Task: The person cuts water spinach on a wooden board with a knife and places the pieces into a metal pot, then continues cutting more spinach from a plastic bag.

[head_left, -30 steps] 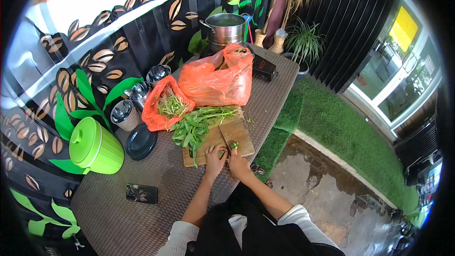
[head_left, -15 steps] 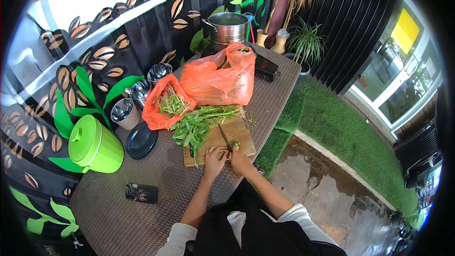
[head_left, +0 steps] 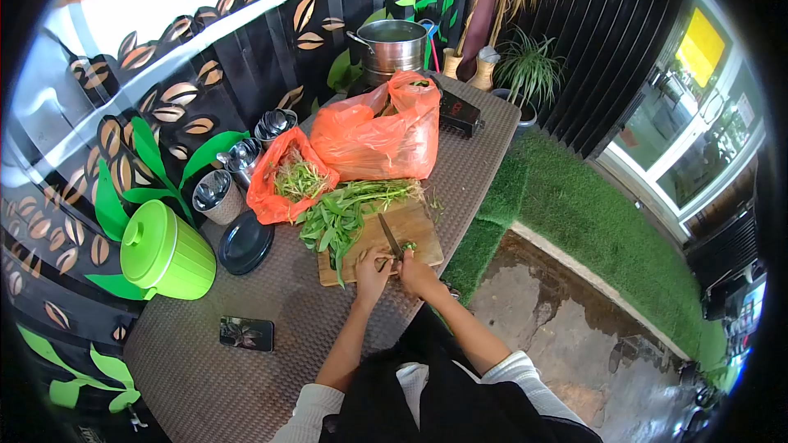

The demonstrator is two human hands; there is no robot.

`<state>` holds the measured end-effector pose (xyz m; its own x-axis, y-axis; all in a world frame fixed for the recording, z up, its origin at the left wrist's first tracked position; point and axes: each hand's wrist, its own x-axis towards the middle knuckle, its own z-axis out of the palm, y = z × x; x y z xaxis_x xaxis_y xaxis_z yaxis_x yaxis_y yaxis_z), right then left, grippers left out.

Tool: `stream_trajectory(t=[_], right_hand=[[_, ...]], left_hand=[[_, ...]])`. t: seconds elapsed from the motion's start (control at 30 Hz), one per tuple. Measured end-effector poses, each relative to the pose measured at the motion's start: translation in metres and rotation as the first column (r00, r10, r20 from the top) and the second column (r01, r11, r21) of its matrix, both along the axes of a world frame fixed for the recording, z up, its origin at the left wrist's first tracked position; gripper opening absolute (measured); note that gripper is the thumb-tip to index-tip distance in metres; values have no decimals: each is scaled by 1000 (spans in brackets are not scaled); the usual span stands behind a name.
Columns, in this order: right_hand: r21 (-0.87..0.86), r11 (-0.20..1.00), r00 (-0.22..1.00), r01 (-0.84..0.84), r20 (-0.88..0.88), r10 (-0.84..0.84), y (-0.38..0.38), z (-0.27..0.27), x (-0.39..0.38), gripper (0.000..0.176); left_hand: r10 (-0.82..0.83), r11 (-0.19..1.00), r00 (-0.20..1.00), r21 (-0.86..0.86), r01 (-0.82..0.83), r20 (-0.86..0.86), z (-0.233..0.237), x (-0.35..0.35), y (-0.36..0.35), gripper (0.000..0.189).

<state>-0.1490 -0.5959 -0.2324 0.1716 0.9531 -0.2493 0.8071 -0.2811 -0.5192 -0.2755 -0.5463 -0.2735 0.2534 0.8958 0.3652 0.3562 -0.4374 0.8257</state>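
Note:
A kitchen knife [head_left: 387, 232] is in my right hand [head_left: 417, 274], its blade angled away over the wooden cutting board [head_left: 408, 226]. My left hand [head_left: 372, 270] rests at the board's near edge beside the knife handle, its fingers bent together; what they pinch is too small to make out. A small bit of chopped green [head_left: 409, 246] lies by my right hand. Leafy green stems [head_left: 332, 220] spread across the far left of the board. Just beyond stands an open orange plastic bag [head_left: 261, 190] with trimmed stems and leaves inside.
A larger orange bag [head_left: 377, 143] stands behind, before a steel pot [head_left: 394, 53] and a black cooker [head_left: 460, 113]. To the left are cutlery holders [head_left: 223, 209], dark plates [head_left: 246, 244], a green lidded bucket [head_left: 172, 254] and a phone [head_left: 246, 334]. The table's edge runs along the right.
My left hand's fingers have shifted slightly beside the knife handle. The knife and my right hand stay nearly in place; the view has tilted a little.

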Motion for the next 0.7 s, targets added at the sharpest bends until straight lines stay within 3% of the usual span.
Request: stream_trajectory(t=[0.1, 0.2, 0.33, 0.4, 0.53, 0.7], right_hand=[[27, 998, 999, 48, 6, -48, -13, -3, -16, 39], [37, 993, 994, 111, 19, -111, -10, -11, -22, 40], [-27, 996, 996, 91, -6, -91, 2, -4, -11, 35], [-28, 998, 998, 60, -14, -61, 1, 2, -7, 35], [45, 995, 994, 84, 60, -87, -14, 1, -22, 37], [36, 993, 994, 108, 7, -109, 1, -3, -23, 34]], left_hand=[[29, 997, 996, 71, -23, -85, -1, 0, -2, 28], [27, 998, 1000, -48, -27, 3, -4, 3, -2, 25], [82, 996, 996, -38, -81, 18, -9, 4, 1, 27], [166, 984, 986, 66, -168, 25, -5, 2, 2, 22], [86, 996, 996, 5, -86, -21, 1, 1, -2, 16], [59, 985, 997, 163, -49, -58, 1, -2, -5, 11]])
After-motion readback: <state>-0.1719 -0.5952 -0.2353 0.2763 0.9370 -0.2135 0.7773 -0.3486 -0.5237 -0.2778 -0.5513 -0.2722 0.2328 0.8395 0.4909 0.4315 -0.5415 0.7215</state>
